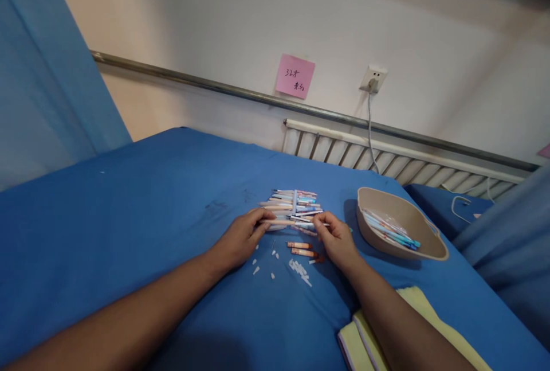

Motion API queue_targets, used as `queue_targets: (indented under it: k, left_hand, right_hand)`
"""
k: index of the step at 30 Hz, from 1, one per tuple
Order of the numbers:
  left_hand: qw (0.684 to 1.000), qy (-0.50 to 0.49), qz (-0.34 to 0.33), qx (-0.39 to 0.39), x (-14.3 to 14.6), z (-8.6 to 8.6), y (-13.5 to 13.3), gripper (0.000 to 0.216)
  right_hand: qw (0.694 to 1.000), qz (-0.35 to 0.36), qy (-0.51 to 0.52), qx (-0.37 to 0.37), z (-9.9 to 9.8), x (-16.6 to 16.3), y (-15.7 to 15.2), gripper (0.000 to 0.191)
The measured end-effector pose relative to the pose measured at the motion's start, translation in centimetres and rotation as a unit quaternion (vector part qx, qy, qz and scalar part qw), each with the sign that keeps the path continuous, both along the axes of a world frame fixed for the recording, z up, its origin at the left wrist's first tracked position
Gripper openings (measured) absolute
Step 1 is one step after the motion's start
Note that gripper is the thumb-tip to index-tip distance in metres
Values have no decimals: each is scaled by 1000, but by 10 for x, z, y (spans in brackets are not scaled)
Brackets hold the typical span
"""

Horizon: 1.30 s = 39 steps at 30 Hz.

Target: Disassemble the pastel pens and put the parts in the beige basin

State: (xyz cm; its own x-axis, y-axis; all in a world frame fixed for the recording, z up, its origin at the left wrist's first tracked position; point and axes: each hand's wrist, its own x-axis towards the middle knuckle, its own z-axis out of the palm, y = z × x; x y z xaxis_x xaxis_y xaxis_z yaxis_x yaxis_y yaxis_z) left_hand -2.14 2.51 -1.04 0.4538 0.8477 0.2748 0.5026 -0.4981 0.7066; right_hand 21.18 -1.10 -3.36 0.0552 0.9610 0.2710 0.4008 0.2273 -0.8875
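A slim pale pen (281, 222) lies level between my two hands, seemingly with one end in each. My left hand (243, 238) pinches its left end with thumb and fingers. At the other end my right hand (337, 238) closes thumb and fingers around it. Just behind the hands, a row of pens (296, 200) lies side by side on the blue sheet. Two short orange-brown pen parts (303, 252) are on the sheet near my right hand. Small white plastic pieces (299, 270) are scattered in front of the hands.
A beige plastic basin (425, 245) at the right holds several blue and white pens (391, 230). A folded yellow towel (423, 311) lies under my right forearm. Behind the blue-covered bed (163, 187) are a radiator (344, 150), a metal rail and a plugged-in cable.
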Motion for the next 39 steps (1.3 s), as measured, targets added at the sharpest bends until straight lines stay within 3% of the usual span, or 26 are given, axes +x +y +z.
queue_targets:
  k: [8, 14, 21, 26, 31, 35, 39]
  left_hand:
    - [996, -81, -18, -26, 7, 2, -19, 24]
    - [991, -122, -32, -47, 10, 3, -24, 27]
    - [995, -85, -32, -31, 9, 6, -23, 23]
    - [999, -28, -42, -16, 8, 8, -24, 21]
    - [999, -37, -24, -21, 7, 6, -21, 21]
    - [999, -12, -44, -14, 5, 5, -15, 25]
    - [997, 49, -55, 5, -1, 8, -7, 26]
  right_hand:
    - [974, 130, 158, -100, 1, -20, -14, 29]
    - [988, 122, 83, -45, 8, -28, -23, 30]
    - [986, 138, 80, -54, 13, -28, -27, 32]
    - [986, 122, 101, -58, 9, -25, -23, 30]
    - [965, 106, 214, -111, 3, -24, -15, 31]
    - [958, 73, 234, -147, 8, -23, -14, 36]
    - [964, 12, 255, -74, 9, -13, -8, 34]
